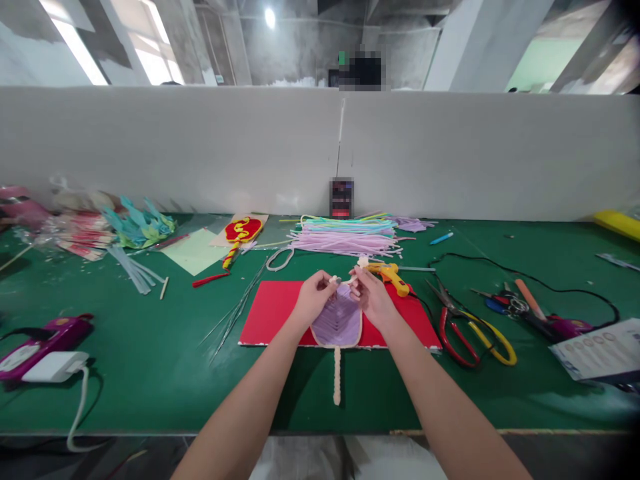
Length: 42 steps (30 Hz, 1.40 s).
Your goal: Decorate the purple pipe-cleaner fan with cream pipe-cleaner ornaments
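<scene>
My left hand (316, 293) and my right hand (373, 293) are raised close together over a lavender fan (336, 323) made of pipe cleaners. Fingertips of both hands pinch a cream pipe cleaner (349, 281), its pale knobbed ends showing at the fingers; its exact shape is too small to tell. The fan has a cream edge and a cream handle (337, 380) pointing toward me. It lies on a red board (275, 303), and my hands hide its upper part. Just beyond my right hand, a yellow glue gun (395, 277) rests at the board's far edge.
Pliers (473, 330) with red and yellow grips lie right of the board, near a black cord. Bundled pipe cleaners (345, 241) are behind. To the left are thin wires (240, 307), a red-and-yellow fan (243, 231), glue sticks (133, 268) and a purple power strip (50, 343).
</scene>
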{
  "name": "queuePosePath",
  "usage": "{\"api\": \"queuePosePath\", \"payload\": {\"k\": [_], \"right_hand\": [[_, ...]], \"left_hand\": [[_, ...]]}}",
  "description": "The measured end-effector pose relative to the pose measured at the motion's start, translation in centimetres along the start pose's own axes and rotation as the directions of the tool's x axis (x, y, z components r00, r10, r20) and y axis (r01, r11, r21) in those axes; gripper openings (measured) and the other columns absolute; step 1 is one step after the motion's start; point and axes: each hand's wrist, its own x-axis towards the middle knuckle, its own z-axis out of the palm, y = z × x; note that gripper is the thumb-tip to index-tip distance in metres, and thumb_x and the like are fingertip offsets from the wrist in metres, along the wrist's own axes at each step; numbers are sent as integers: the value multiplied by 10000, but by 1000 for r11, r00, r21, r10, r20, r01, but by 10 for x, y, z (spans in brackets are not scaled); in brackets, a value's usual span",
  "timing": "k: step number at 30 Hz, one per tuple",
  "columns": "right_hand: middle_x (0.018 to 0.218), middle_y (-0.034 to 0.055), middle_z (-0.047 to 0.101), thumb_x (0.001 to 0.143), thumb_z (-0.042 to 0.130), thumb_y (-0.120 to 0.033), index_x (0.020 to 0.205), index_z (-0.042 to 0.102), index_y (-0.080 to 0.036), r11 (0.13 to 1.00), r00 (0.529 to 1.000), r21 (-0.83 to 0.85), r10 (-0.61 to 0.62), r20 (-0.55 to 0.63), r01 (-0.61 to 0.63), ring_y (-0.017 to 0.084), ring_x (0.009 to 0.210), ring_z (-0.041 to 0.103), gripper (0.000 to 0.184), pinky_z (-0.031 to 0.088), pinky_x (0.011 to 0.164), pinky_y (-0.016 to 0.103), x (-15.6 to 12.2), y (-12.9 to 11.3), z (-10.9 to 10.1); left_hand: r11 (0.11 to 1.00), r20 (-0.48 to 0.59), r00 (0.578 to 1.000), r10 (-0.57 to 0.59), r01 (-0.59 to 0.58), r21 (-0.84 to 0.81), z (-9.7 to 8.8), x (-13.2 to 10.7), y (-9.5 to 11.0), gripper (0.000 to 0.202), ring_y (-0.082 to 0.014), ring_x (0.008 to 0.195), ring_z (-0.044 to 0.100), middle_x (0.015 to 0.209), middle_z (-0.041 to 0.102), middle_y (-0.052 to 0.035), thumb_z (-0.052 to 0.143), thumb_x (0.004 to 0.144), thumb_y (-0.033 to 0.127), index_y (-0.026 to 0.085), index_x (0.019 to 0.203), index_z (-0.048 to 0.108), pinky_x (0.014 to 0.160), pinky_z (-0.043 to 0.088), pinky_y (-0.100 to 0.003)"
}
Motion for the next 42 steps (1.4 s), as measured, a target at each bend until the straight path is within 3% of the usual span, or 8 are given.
{"api": "queuePosePath", "payload": {"k": [6,15,21,31,35,42], "right_hand": [[531,-66,443,615,693,-446,672,567,-191,998,1000,54,18,17,-19,50,422,355,289,264,386,190,-2,-2,1],[552,-32,453,644,502,-695,762,626,-195,1000,999,3,29,-13,-29,72,421,366,529,288,373,213,0,-3,-2],[541,-45,460,652,570,-622,754,633,-191,998,999,58,7,-35,-5,54,403,365,447,271,366,203,2,-3,-4],[453,-62,463,608,685,-472,658,583,-180,994,986,-20,-109,-126,108,58,374,381,314,264,359,207,4,0,-4],[450,-62,453,626,665,-481,637,565,-176,986,973,-83,-154,-170,141,59,373,382,321,292,368,209,5,3,-6],[420,-66,436,678,631,-401,556,551,-172,938,926,-275,-281,-253,210,57,383,381,272,302,402,201,5,5,-10]], "left_hand": [[994,23,999,-37,39,-99,0,1,3,252,-83,474,480,482,505,46,600,697,375,168,644,467,503,369,-205],[978,59,995,-86,96,-187,0,2,1,248,-82,467,479,481,498,48,626,657,355,170,637,464,503,357,-209],[983,63,995,-74,83,-164,0,2,0,230,-81,462,475,477,504,47,609,676,344,169,650,462,496,353,-207],[990,69,996,-55,64,-127,0,1,2,242,-83,465,470,478,512,42,607,684,352,167,635,459,498,364,-207],[996,59,997,-51,55,-66,1,0,4,229,-90,477,476,489,511,45,584,704,353,171,645,458,506,366,-211],[963,19,998,61,-64,263,4,-8,9,161,-95,555,492,561,517,48,521,755,304,179,665,474,554,361,-208]]}}
